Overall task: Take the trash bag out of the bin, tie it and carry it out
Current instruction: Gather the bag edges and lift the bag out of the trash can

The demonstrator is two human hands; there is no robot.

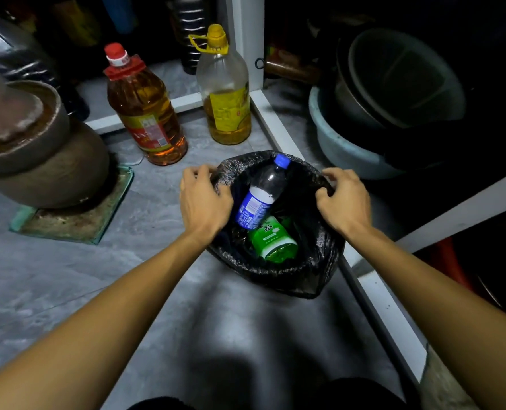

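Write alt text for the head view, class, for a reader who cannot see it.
Two bare hands, left hand and right hand, grip opposite sides of a black trash bag's rim on a grey floor. Inside lie a blue-capped bottle and a green bottle; two oil bottles stand behind.

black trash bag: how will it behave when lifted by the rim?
Likely floppy: the trash bag is thin, crinkled film, pinched by the left hand and right hand. Probably light: only the blue-label bottle and green bottle show inside. They may slide together.
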